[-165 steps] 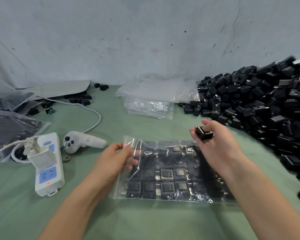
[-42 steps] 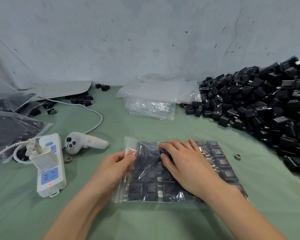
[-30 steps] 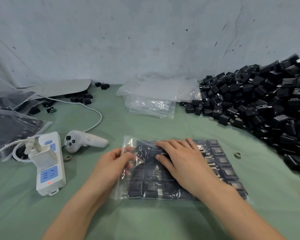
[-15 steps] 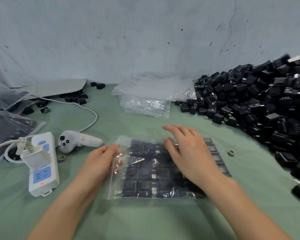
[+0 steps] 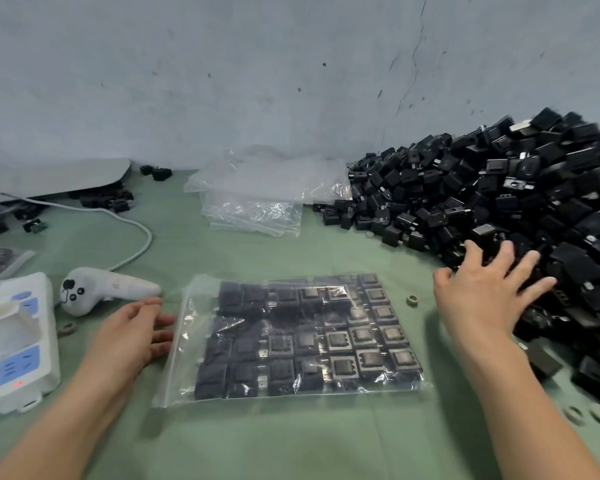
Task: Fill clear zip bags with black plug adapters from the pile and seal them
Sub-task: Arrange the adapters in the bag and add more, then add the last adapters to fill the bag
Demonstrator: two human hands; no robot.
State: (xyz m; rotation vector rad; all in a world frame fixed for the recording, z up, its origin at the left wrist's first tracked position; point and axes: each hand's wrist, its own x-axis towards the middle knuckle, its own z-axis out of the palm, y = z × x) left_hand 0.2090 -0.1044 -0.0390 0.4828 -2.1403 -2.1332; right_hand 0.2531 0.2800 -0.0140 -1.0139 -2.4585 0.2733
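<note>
A clear zip bag point(image 5: 291, 341) lies flat on the green cloth in front of me, packed with rows of black plug adapters; its open mouth faces left. My left hand point(image 5: 132, 334) rests beside the bag's left edge, fingers relaxed and holding nothing. My right hand point(image 5: 482, 292) is spread with straight fingers at the near edge of the big pile of black plug adapters point(image 5: 516, 209) on the right, its fingertips over the adapters. It looks motion-blurred.
A stack of unused clear bags point(image 5: 260, 199) lies at the back centre. A white power strip point(image 5: 18, 341), a white controller point(image 5: 104, 289) and its cable sit on the left. Small grey rings point(image 5: 411, 300) dot the cloth. Filled bags lie at the far left.
My right hand has left the bag and swung right to the adapter pile. My left hand has let go of the bag's mouth and now lies beside it.
</note>
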